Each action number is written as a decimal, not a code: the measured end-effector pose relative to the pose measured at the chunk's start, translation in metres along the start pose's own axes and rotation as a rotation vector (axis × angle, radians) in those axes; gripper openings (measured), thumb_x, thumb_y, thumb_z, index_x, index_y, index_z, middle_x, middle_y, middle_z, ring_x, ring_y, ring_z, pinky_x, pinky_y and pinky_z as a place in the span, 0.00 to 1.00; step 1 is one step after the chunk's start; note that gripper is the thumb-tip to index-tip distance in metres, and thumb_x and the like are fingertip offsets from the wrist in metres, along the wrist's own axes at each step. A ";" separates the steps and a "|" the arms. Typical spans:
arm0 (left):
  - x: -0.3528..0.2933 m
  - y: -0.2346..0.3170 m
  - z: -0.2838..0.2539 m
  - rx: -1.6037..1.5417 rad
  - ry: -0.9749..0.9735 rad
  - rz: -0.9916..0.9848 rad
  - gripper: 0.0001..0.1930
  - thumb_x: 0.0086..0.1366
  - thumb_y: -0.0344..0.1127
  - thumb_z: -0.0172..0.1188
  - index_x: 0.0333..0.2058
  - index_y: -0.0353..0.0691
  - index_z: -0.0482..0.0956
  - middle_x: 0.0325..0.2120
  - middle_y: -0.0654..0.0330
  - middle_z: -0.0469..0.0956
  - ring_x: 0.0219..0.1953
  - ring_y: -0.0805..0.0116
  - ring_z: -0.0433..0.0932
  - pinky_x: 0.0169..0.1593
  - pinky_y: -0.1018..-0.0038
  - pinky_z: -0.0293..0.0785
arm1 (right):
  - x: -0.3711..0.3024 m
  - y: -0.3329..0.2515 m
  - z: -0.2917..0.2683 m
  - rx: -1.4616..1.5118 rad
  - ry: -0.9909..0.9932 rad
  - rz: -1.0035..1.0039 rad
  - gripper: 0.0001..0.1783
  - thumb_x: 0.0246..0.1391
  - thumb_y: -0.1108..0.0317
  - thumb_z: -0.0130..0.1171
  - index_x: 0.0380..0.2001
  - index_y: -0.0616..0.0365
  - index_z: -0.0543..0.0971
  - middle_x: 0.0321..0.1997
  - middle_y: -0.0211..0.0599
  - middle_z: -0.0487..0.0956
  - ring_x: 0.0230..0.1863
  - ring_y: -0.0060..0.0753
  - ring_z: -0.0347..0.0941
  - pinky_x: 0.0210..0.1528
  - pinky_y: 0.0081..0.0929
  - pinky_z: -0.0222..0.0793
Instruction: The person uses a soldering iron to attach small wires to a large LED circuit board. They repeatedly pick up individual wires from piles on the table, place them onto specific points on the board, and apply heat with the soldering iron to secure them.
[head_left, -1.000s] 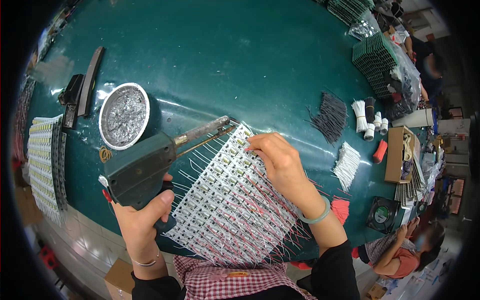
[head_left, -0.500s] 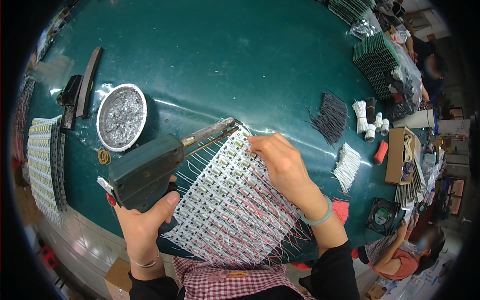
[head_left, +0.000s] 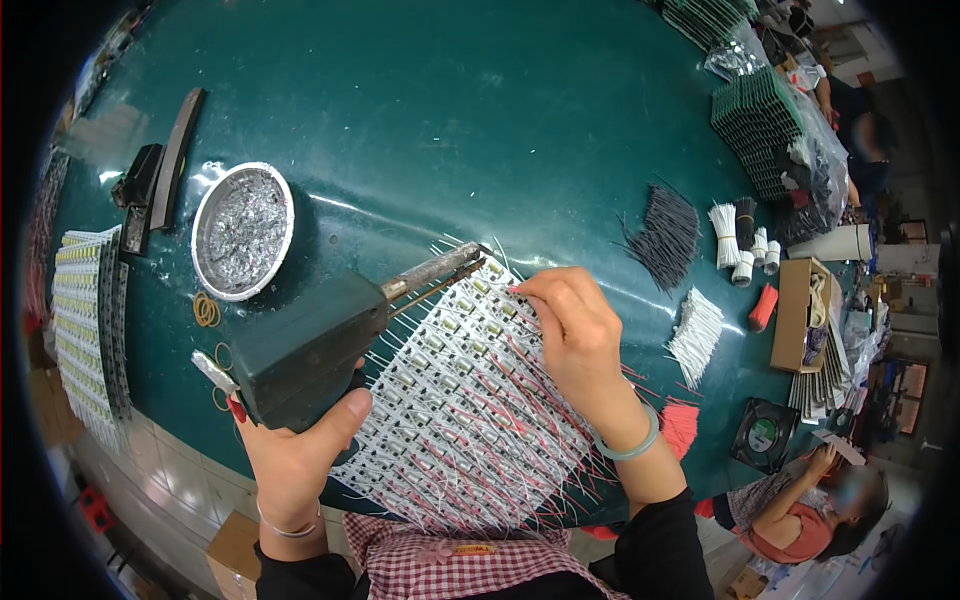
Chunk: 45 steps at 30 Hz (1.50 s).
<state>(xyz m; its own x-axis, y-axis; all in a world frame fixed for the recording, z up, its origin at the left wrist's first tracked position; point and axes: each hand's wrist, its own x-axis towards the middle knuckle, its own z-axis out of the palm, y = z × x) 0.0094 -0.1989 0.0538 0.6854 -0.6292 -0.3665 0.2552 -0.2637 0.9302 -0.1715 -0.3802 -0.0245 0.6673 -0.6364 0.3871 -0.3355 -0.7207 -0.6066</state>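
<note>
My left hand (head_left: 300,455) is wrapped round the grip of a dark green soldering gun (head_left: 310,350). Its metal tip reaches the far corner of a panel of small circuit boards (head_left: 430,400), with a thin guide tube beneath the barrel. My right hand (head_left: 585,345) is closed in a pinch just right of that tip, holding a thin red wire (head_left: 515,290) against the boards. Many red and white wires hang across the panel's near and right parts. Whether the tip actually touches the board cannot be made out.
Left of the gun stand a white-rimmed bowl of silvery scraps (head_left: 242,235) and rubber bands (head_left: 206,310). More board panels (head_left: 85,330) lie far left. To the right are black wires (head_left: 665,235), white wires (head_left: 697,338), red wires (head_left: 679,428) and a small fan (head_left: 765,432). A co-worker (head_left: 800,515) sits lower right.
The soldering gun and my left hand have shifted slightly right and nearer. My right hand has moved a little right with the pinched red wire. The co-worker now lifts a light flat piece.
</note>
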 end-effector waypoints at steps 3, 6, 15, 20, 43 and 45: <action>0.000 -0.008 0.001 0.066 0.014 0.070 0.21 0.49 0.22 0.72 0.44 0.31 0.80 0.35 0.58 0.82 0.28 0.76 0.77 0.31 0.80 0.72 | 0.000 -0.002 0.002 -0.137 0.034 -0.059 0.14 0.40 0.85 0.60 0.33 0.61 0.80 0.33 0.37 0.77 0.36 0.39 0.75 0.34 0.32 0.74; -0.004 -0.010 0.007 0.094 0.019 0.081 0.21 0.49 0.22 0.70 0.44 0.30 0.79 0.34 0.57 0.81 0.25 0.77 0.74 0.27 0.81 0.68 | -0.001 -0.001 0.004 -0.183 0.060 -0.027 0.11 0.45 0.85 0.63 0.33 0.61 0.81 0.32 0.37 0.78 0.33 0.39 0.73 0.34 0.31 0.70; 0.003 -0.027 0.017 0.197 -0.131 0.311 0.11 0.51 0.21 0.69 0.35 0.30 0.81 0.30 0.58 0.80 0.28 0.74 0.77 0.33 0.77 0.73 | -0.006 0.000 0.011 -0.197 0.014 -0.082 0.16 0.41 0.85 0.64 0.37 0.62 0.81 0.33 0.37 0.78 0.32 0.37 0.73 0.32 0.31 0.70; 0.007 -0.029 0.021 0.302 -0.154 0.377 0.09 0.50 0.20 0.67 0.32 0.28 0.81 0.28 0.54 0.79 0.26 0.70 0.77 0.31 0.76 0.71 | -0.006 0.001 0.013 -0.204 0.017 -0.086 0.16 0.40 0.85 0.64 0.36 0.62 0.81 0.33 0.37 0.77 0.32 0.37 0.73 0.32 0.31 0.71; 0.012 -0.034 0.028 0.419 -0.172 0.449 0.06 0.49 0.21 0.66 0.28 0.31 0.79 0.23 0.55 0.76 0.23 0.65 0.75 0.28 0.73 0.70 | -0.005 0.001 0.013 -0.190 0.007 -0.068 0.15 0.39 0.85 0.63 0.35 0.64 0.81 0.33 0.38 0.77 0.33 0.38 0.73 0.33 0.31 0.71; 0.012 -0.034 0.026 0.439 -0.167 0.481 0.06 0.49 0.21 0.67 0.27 0.31 0.79 0.23 0.56 0.76 0.22 0.66 0.74 0.28 0.73 0.69 | -0.005 0.001 0.013 -0.189 0.010 -0.070 0.15 0.38 0.85 0.63 0.34 0.64 0.81 0.33 0.38 0.77 0.33 0.38 0.73 0.32 0.31 0.71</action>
<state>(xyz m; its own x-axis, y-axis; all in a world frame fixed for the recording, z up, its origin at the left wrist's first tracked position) -0.0094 -0.2165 0.0173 0.5294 -0.8466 0.0555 -0.3776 -0.1766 0.9090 -0.1665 -0.3737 -0.0363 0.6871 -0.5850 0.4308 -0.4081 -0.8014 -0.4373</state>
